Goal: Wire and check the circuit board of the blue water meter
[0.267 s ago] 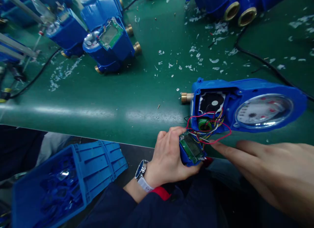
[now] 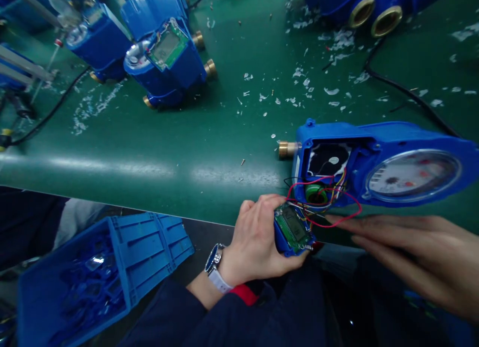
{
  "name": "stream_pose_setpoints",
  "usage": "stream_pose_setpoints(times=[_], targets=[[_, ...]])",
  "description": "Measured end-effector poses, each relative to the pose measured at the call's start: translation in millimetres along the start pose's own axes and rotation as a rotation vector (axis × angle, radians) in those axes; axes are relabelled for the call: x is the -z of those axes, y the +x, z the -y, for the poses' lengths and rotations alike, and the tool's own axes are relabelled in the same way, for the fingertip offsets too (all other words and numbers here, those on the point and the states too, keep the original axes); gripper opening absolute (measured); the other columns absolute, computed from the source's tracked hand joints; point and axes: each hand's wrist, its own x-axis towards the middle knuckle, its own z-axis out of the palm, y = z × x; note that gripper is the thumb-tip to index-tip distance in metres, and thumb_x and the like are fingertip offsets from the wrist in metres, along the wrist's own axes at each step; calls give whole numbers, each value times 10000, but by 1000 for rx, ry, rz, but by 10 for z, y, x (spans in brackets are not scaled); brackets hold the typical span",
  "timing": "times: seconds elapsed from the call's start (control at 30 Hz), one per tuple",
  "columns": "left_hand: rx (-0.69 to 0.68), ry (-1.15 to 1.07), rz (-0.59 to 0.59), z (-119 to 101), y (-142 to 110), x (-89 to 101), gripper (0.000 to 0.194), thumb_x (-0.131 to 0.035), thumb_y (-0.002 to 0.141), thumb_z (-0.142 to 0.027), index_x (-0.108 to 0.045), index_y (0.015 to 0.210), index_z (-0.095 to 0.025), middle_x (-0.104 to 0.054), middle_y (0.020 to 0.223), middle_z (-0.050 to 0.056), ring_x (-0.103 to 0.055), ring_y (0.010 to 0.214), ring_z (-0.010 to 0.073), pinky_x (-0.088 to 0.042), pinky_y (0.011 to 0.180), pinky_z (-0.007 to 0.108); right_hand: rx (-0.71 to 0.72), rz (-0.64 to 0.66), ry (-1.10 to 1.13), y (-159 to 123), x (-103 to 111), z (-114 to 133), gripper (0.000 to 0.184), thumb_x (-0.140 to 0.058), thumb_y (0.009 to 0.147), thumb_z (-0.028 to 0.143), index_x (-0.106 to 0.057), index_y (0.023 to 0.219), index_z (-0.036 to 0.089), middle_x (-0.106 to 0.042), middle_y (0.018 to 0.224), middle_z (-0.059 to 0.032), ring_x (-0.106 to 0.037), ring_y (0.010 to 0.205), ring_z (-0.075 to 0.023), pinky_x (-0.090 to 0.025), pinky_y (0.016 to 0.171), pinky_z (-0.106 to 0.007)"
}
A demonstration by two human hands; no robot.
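Note:
My left hand, with a watch on its wrist, is closed around a small circuit board with an LCD in a blue holder. Dark segments show on the display. Red, black, yellow and white wires run from the board into the open compartment of a blue water meter, which lies on the table with its round dial facing up. My right hand is below the meter, fingers stretched out. Its fingertips are beside the red wire loop; contact with it is unclear.
More blue meters stand at the back left, and others at the back right. White scraps and small screws litter the green table. Below its front edge is a blue crate of blue parts. A black cable runs behind the meter.
Segments have appeared on the LCD, which looked blank before. My right hand's fingers have straightened and shifted slightly right. The meter sits a little further right in view; my left hand keeps its hold.

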Motion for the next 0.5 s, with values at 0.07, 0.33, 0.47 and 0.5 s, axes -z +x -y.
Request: stream_pose_setpoints(times=[0.07, 0.33, 0.47, 0.5], targets=[[-17, -8, -8, 19, -11, 6, 698, -705, 710, -491, -386, 1242, -170, -660, 1097, 143, -664, 980, 303, -477, 760, 422, 51, 11, 17, -73, -31, -46, 527, -327, 1047, 183, -236, 1552, 307, -714, 1034, -4, -713, 852, -155, -608, 670, -243], [-100, -179, -17, 113, -24, 64, 766, -752, 663, -445, -379, 1291, -213, -628, 1146, 130, -646, 1045, 304, -527, 820, 458, 201, 32, 61, -38, 18, -240, 565, -329, 1041, 131, -190, 1568, 279, -698, 981, -29, -703, 817, -155, -560, 605, -230], [-137, -233, 8, 155, -3, 84, 783, -764, 660, -441, -380, 1307, -224, -620, 1176, 131, -637, 1082, 308, -530, 869, 477, 217, 26, 44, 35, 78, -291, 517, -294, 1071, 165, -189, 1564, 279, -703, 929, -9, -699, 789, -138, -537, 575, -209], [-141, -236, 21, 161, 2, 89, 788, -764, 659, -441, -377, 1312, -229, -620, 1182, 130, -637, 1088, 310, -531, 878, 479, 215, 30, 48, 32, 84, -298, 500, -290, 1075, 175, -209, 1556, 284, -708, 958, -10, -701, 826, -136, -539, 584, -207]])
